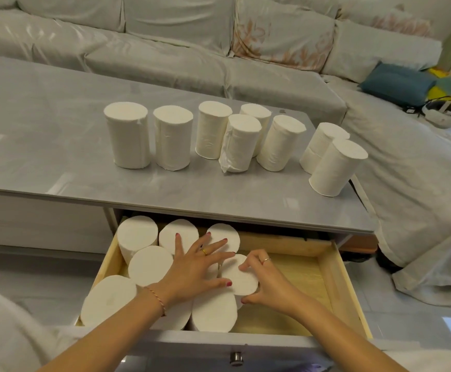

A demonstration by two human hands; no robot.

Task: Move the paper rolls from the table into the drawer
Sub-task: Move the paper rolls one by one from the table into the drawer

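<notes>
Several white paper rolls point(172, 136) stand upright on the grey table point(57, 146), spread from the middle to its right edge. Below the tabletop the wooden drawer point(326, 280) is pulled out, with several rolls point(150, 265) standing packed in its left half. My right hand point(267, 280) is curled around one roll point(242, 280) in the middle of the drawer. My left hand point(195, 267) lies flat, fingers spread, on the tops of the rolls beside it, its thumb touching the held roll.
The right half of the drawer shows bare wood. A drawer knob point(236, 358) sits on the grey front panel. A sofa under a plastic cover point(165, 41) runs behind and right of the table, with a blue cushion point(397, 83) and a headset point(443, 112).
</notes>
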